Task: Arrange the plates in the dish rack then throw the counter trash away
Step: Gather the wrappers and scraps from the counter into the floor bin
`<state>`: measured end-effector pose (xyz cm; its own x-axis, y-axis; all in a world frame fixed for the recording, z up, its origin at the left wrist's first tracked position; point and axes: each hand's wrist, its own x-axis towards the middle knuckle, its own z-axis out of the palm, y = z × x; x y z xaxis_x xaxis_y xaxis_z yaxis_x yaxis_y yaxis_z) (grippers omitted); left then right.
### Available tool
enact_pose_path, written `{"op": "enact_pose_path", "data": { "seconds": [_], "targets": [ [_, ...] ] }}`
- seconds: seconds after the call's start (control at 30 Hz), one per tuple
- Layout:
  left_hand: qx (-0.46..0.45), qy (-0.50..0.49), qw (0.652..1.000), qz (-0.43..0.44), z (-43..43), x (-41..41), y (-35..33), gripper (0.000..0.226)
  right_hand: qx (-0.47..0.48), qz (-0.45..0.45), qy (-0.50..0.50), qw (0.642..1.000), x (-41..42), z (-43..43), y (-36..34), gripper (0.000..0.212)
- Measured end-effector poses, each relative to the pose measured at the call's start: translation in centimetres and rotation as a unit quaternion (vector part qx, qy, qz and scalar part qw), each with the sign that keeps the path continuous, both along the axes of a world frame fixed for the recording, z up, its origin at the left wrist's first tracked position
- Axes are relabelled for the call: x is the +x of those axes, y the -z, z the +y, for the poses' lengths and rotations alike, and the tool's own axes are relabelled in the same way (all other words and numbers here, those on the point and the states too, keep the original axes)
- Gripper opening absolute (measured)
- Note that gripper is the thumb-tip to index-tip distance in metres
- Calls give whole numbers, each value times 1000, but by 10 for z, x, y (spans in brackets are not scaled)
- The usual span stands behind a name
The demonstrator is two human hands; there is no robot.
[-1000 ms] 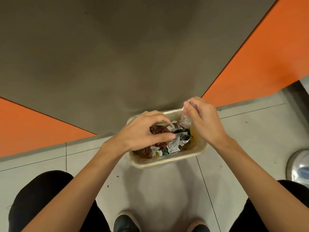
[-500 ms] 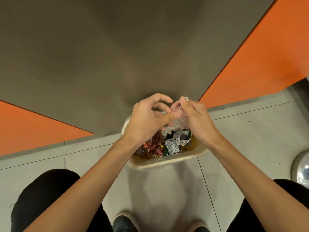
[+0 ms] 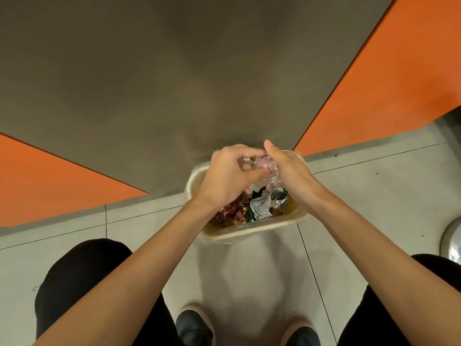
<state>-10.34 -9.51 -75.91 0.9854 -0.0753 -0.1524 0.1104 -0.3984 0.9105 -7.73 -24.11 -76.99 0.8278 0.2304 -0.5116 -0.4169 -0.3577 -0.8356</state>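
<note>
Pinching wadded, glossy clear plastic wrapper in curled fingers of left hand and right hand above cream wastebasket.

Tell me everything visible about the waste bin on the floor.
The waste bin is cream, roughly rectangular with rounded corners and a thick rim, plastic-looking. It stands upright on the grey tiled floor by a grey-brown panel, holding crumpled wrappers. Above its far side the left hand and right hand pinch a wad of clear plastic.
</note>
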Motion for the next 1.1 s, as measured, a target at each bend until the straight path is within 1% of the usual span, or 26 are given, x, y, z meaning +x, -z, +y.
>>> {"op": "enact_pose_path", "data": {
  "seconds": [0.03, 0.07, 0.1, 0.17, 0.2, 0.27, 0.33, 0.4, 0.47, 0.53, 0.63, 0.73, 0.8, 0.83, 0.9, 0.97, 1.0, 1.03, 1.1],
  "targets": [
    [5, 5, 1000, 1, 1, 1, 1, 26, -4, 10, -1, 1000, 0, -2, 1, 64],
    [11, 10, 1000, 3, 2, 2, 3, 24, -3, 7, -4, 1000, 0, -5, 1, 64],
    [19, 15, 1000, 2, 3, 4, 5, 24, 1, -6, -16, 1000, 0, -10, 0, 56],
    [46, 27, 999, -8, 5, 5, 10, 25, 19, -44, -41, 998, 1, -19, -4, 33],
    [58, 36, 998, -15, 6, 5, 11, 25, 25, -55, -55, 997, 2, -24, -6, 27],
    [73, 56, 995, -26, 9, 2, 12, 23, 42, -76, -106, 991, 0, -32, -8, 28],
    [79, 70, 994, -30, 11, -2, 12, 24, 49, -79, -143, 985, -3, -35, -6, 37],
    [98, 91, 990, -39, 14, -4, 11, 28, 27, -91, -131, 987, -3, -35, 0, 39],
    [133, 113, 983, -53, 20, -3, 6, 32, -35, -130, -115, 984, -2, -36, 4, 35],
    [152, 112, 980, -56, 31, -1, -2, 34, -140, -174, -136, 965, -2, -38, 8, 33],
    [175, 98, 979, -29, 52, -2, -12, 27, -258, -189, -181, 930, -7, -41, 14, 33],
    [220, 143, 964, 34, 60, -10, -13, 22, -299, -207, -264, 893, -16, -32, 28, 35],
    [259, 195, 943, 78, 58, -15, -7, 26, -330, -207, -343, 855, -21, -21, 36, 34],
    [271, 213, 933, 103, 57, -17, -3, 29, -349, -199, -365, 840, -22, -17, 37, 36],
    [275, 228, 923, 141, 56, -19, 3, 35, -369, -191, -366, 833, -22, -11, 36, 43],
    [277, 221, 923, 149, 60, -18, 3, 35, -360, -233, -337, 838, -21, -7, 29, 52],
    [279, 206, 927, 141, 64, -16, 1, 33, -354, -269, -317, 838, -21, -5, 24, 53],
    [277, 184, 934, 127, 69, -14, -1, 29, -353, -316, -297, 829, -22, -3, 18, 51],
    [272, 131, 948, 100, 81, -9, -5, 21, -342, -413, -265, 801, -28, 2, 10, 41]
  ]
}}
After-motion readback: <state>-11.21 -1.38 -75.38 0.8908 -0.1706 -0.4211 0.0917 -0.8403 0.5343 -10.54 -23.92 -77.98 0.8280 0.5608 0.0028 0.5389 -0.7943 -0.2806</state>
